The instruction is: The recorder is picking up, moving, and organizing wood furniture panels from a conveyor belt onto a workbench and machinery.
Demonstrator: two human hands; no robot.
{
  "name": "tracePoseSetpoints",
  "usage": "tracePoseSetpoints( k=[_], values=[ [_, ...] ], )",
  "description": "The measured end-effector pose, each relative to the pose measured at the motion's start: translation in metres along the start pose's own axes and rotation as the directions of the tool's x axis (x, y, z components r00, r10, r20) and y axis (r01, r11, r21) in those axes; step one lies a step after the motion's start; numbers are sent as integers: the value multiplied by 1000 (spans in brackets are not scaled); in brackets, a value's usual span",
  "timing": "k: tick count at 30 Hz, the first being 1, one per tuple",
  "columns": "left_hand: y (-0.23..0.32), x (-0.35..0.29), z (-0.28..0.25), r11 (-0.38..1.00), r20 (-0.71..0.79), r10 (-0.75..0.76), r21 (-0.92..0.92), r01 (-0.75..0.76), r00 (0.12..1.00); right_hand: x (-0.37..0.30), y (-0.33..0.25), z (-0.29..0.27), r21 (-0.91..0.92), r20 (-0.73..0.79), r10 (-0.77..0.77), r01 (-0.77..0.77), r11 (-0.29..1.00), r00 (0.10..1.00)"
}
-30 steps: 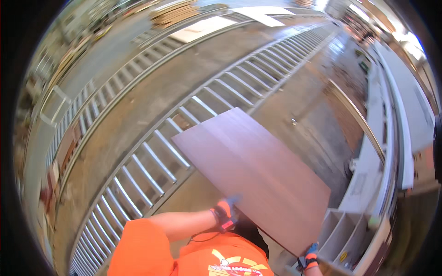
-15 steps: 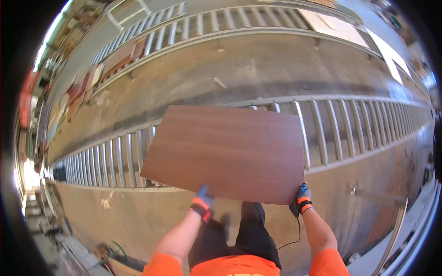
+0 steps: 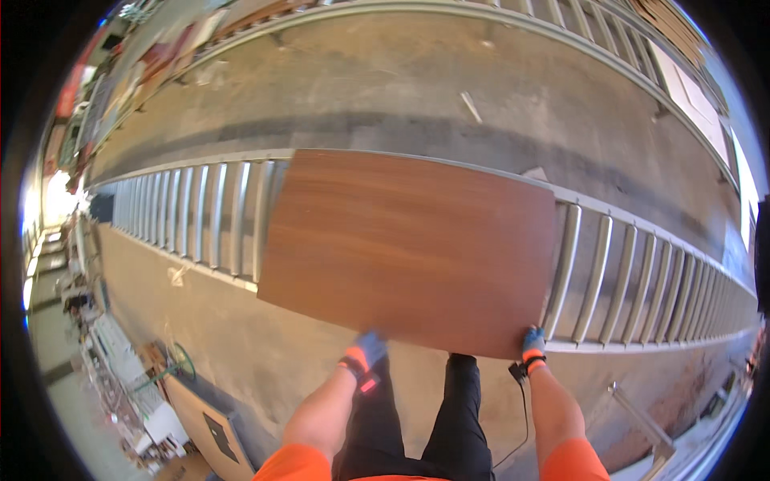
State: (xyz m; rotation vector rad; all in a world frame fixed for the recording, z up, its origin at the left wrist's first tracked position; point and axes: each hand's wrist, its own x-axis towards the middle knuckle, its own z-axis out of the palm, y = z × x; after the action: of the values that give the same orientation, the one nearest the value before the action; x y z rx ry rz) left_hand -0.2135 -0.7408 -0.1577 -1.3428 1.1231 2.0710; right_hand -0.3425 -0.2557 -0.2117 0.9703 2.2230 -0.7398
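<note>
Overlying the conveyor [image 3: 594, 274], the board [image 3: 409, 248] extends forward of the person, long axis along the conveyor's run. Right hand [image 3: 533, 340] grips its near right corner; left hand [image 3: 366, 351] is at the near edge, too blurred to confirm a grip.

Concrete floor [image 3: 353, 88], far conveyor [image 3: 579, 19], white panel [image 3: 687, 96]
</note>
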Motion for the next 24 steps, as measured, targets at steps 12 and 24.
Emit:
tracePoseSetpoints(
  k=[12, 24],
  values=[
    [79, -90, -56, 932, -257, -293, 138, 334, 921, 16, -74, 90, -84, -234, 139, -162, 983, 962],
    [167, -64, -58, 690, -106, -304, 661, 295, 947, -202, -112, 46, 746, 615, -633, -88, 660, 470]
  ],
)
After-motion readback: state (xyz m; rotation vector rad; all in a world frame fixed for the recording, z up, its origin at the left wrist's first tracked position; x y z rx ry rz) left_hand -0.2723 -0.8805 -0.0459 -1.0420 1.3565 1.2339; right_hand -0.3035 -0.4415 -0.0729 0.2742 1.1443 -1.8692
